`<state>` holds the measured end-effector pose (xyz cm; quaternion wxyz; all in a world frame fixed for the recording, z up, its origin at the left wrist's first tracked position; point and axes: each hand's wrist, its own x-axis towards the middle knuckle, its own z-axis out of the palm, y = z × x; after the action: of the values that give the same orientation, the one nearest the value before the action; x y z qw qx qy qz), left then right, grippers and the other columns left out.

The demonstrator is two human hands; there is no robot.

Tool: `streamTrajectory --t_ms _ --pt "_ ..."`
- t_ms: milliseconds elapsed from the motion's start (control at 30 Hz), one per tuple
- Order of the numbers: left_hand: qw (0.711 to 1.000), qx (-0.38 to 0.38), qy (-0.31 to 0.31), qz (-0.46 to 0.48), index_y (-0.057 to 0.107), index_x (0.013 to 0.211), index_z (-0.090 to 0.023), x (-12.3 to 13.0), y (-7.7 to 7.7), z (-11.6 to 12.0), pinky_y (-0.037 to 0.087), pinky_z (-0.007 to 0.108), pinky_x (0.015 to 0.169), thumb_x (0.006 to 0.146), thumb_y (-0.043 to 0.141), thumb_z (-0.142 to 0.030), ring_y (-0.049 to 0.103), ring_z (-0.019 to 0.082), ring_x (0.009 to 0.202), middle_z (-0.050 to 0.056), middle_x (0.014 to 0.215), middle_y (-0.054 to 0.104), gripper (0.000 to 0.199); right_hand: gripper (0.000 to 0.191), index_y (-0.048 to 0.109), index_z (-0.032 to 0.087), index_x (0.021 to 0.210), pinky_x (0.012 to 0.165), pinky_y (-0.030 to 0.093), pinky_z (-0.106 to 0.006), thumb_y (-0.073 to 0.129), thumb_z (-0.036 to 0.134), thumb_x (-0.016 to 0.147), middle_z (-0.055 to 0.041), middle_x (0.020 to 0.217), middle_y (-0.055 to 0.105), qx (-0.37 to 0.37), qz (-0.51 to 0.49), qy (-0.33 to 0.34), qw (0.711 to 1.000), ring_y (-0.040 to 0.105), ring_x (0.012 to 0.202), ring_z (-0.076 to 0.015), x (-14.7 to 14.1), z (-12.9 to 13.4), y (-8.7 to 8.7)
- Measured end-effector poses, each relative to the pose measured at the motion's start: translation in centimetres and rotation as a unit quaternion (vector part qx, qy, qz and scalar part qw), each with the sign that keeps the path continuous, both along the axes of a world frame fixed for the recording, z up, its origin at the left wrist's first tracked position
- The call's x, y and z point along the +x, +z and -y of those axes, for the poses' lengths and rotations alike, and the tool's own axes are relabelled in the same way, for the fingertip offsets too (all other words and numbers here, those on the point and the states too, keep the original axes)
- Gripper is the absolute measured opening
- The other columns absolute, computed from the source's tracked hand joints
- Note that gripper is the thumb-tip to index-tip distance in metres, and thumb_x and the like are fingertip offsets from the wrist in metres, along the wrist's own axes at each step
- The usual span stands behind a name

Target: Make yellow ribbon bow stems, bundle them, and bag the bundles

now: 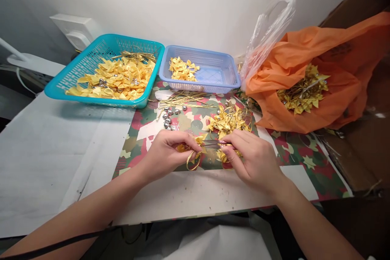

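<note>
My left hand [167, 150] pinches a yellow ribbon flower [200, 139] whose gold wire [193, 161] curls into a loop below the fingertips. Between thumb and fingers, my right hand [251, 160] grips dark, thin tweezers [211, 144]. Their narrow end points left and reaches the flower; whether it touches the wire I cannot tell. Just beyond the right hand lies a pile of yellow flowers with gold wires [230, 120], partly hidden by that hand. Several small silver bells [167, 120] sit beyond my left hand, and loose gold wires [183, 99] are spread behind them.
A teal basket [55, 88] at the back left holds yellow ribbon flowers, bells and wires. Beside it stands a blue basket [213, 72] with some yellow flowers. An orange bag [274, 85] of wired flowers is at the right. A patterned sheet [129, 146] covers part of the table.
</note>
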<state>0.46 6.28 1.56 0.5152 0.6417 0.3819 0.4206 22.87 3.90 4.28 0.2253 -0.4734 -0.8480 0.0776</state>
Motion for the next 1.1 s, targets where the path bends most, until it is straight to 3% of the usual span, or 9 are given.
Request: streamTrajectory --t_ms 500,767,900,1100 --pt "0.998 -0.033 -0.047 0.028 0.075 0.063 -0.016 -0.21 0.03 -0.01 0.046 0.018 0.050 0.068 0.067 -0.001 0.059 0.009 0.053 0.001 0.059 0.071 0.018 0.030 0.066 0.016 0.084 0.060 0.033 -0.027 0.044 0.029 0.098 -0.0020 0.074 0.064 -0.045 -0.009 0.008 0.999 0.057 0.069 -0.0149 -0.34 -0.18 0.49" --pt "0.996 -0.070 -0.052 0.029 0.065 0.065 -0.015 0.06 0.26 0.28 0.043 0.018 0.052 0.070 0.067 -0.005 0.054 0.007 0.056 -0.002 0.062 0.062 0.012 0.028 0.066 0.015 0.085 0.061 0.035 -0.027 0.045 0.029 0.098 -0.0029 0.075 0.066 0.011 -0.001 0.029 1.000 0.059 0.071 -0.0155 -0.07 -0.16 0.67" --pt "0.991 -0.110 -0.042 0.058 0.051 0.071 -0.017 0.19 0.30 0.41 0.040 0.017 0.049 0.071 0.072 -0.010 0.047 0.005 0.054 -0.006 0.065 0.051 0.022 0.025 0.066 0.014 0.085 0.062 0.036 -0.027 0.047 0.026 0.097 -0.0033 0.076 0.066 0.028 -0.006 0.032 0.999 0.057 0.069 -0.0148 0.16 -0.10 0.81" --pt "0.993 -0.108 -0.043 0.035 0.047 0.069 -0.017 0.09 0.23 0.27 0.036 0.017 0.048 0.075 0.069 -0.014 0.042 0.005 0.054 -0.006 0.064 0.049 0.023 0.029 0.067 0.015 0.085 0.060 0.034 -0.028 0.045 0.029 0.097 -0.0037 0.075 0.065 0.051 0.020 0.035 0.998 0.057 0.069 -0.0156 -0.24 -0.03 0.65"
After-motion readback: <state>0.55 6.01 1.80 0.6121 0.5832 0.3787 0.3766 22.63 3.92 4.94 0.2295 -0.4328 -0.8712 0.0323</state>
